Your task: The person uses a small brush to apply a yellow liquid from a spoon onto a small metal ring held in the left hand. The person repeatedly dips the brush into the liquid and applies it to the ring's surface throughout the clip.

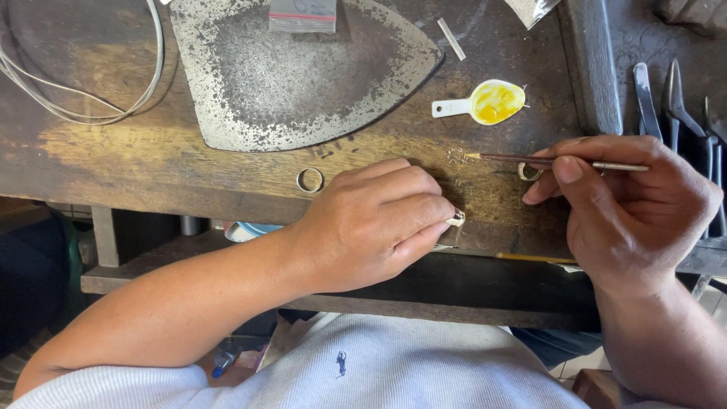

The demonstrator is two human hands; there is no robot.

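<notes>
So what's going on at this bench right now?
A person sits at a worn wooden workbench doing fine work. The right hand holds a thin brush, its tip close to a tiny lacy metal piece lying on the wood. The left hand is closed around a small pale object at the bench edge. A little white spoon-shaped dish of yellow liquid sits just beyond, a metal ring lies to the left, and a flat iron-shaped metal plate lies further back.

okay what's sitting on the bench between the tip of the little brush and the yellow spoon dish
In the head view, nothing: only bare, dark wooden bench top lies between the brush tip, held by the right hand, and the white spoon dish. A small ornate metal piece sits just left of the tip.
</notes>
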